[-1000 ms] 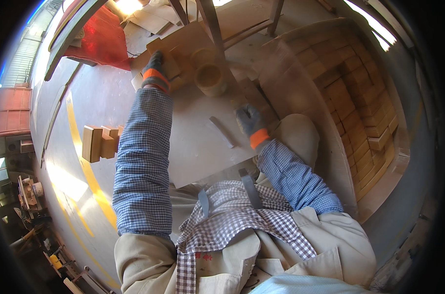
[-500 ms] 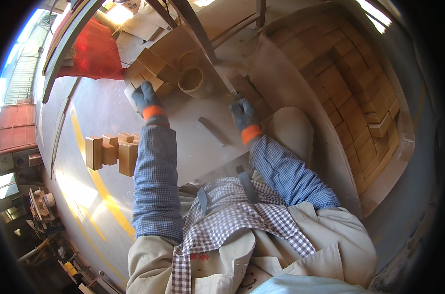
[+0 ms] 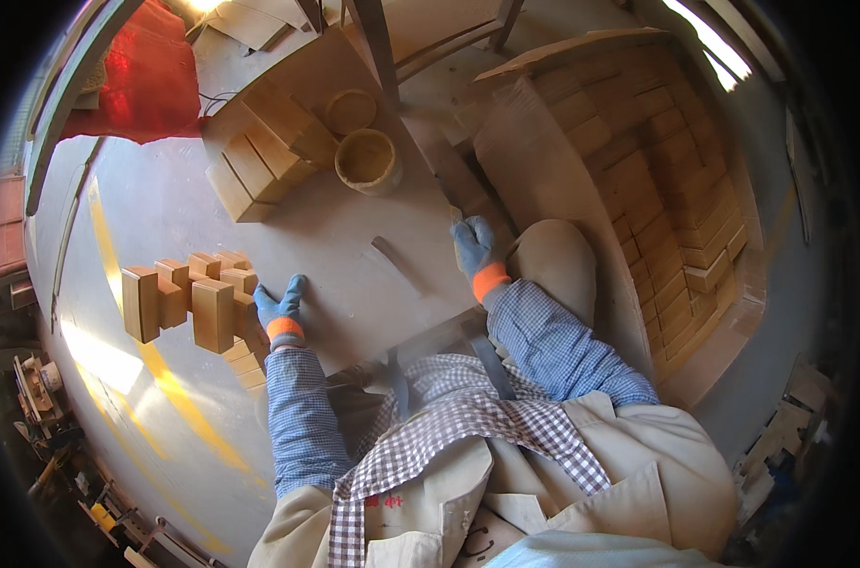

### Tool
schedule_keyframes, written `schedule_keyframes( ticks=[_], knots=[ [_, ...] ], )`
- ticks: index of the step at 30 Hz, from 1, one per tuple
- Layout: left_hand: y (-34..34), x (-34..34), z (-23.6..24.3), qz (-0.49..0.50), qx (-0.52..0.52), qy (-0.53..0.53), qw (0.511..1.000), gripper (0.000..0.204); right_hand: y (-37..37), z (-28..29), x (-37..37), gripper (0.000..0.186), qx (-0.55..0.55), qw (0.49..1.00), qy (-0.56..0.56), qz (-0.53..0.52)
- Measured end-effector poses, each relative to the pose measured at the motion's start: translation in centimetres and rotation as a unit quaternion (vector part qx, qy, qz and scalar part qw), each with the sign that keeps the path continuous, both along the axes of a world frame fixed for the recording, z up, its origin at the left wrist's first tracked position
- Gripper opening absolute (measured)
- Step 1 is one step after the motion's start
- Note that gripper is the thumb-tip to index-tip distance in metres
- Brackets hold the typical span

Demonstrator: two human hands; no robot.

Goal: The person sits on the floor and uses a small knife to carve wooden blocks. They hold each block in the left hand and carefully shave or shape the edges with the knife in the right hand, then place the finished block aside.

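My left hand (image 3: 280,303), in a grey-blue glove with an orange cuff, is at the table's left edge with thumb and fingers apart. Nothing shows between them. Just beside it stand several wooden blocks (image 3: 212,315) in staggered rows. On the right, my gloved right hand (image 3: 474,248) is closed around a thin stick-like tool (image 3: 456,215); only its narrow end shows, so its kind is unclear. Farther back, more wooden blocks (image 3: 250,168) sit together on the table (image 3: 340,284). Next to them is an open tub (image 3: 367,163) of tan paste-like material.
A dark flat strip (image 3: 398,264) lies mid-table. Behind the tub is a round container (image 3: 351,111). To the right, a large cardboard box (image 3: 534,142) holds stacked wooden blocks (image 3: 676,180). A metal frame post (image 3: 373,47) rises at the back; red cloth (image 3: 146,76) hangs far left.
My left hand has come back from the far block group toward me, to the blocks at the left edge, and its fingers have spread. My right hand stays nearly in place.
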State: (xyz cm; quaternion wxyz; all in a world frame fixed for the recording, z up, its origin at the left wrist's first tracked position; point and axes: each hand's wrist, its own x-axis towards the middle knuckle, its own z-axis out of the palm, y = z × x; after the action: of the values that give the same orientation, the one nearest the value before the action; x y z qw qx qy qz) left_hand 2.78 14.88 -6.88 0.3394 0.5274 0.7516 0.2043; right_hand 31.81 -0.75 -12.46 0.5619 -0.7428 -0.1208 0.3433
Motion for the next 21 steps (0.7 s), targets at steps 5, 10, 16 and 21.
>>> schedule_keyframes(
  ticks=[5, 10, 16, 21],
  knots=[
    [-1.2, -1.8, -1.9, 0.003, -0.033, -0.156, 0.987, 0.069, -1.7, 1.1, 0.9, 0.018, 0.050, 0.998, -0.018, 0.040],
    [-3.4, -2.7, -3.0, 0.032, -0.035, -0.142, 0.989, 0.074, -2.2, 1.9, 1.2, 0.016, -0.013, 0.993, -0.083, 0.079],
    [-3.9, -0.7, 0.8, -0.025, 0.004, 0.208, 0.978, 0.079, -2.2, 8.9, 0.9, 0.016, 0.149, 0.978, -0.147, 0.018],
    [-7.8, 12.8, 9.5, -0.285, 0.302, -0.094, 0.905, 0.049, -7.1, 16.8, 6.8, 0.015, 0.275, 0.940, 0.194, -0.048]
  ],
)
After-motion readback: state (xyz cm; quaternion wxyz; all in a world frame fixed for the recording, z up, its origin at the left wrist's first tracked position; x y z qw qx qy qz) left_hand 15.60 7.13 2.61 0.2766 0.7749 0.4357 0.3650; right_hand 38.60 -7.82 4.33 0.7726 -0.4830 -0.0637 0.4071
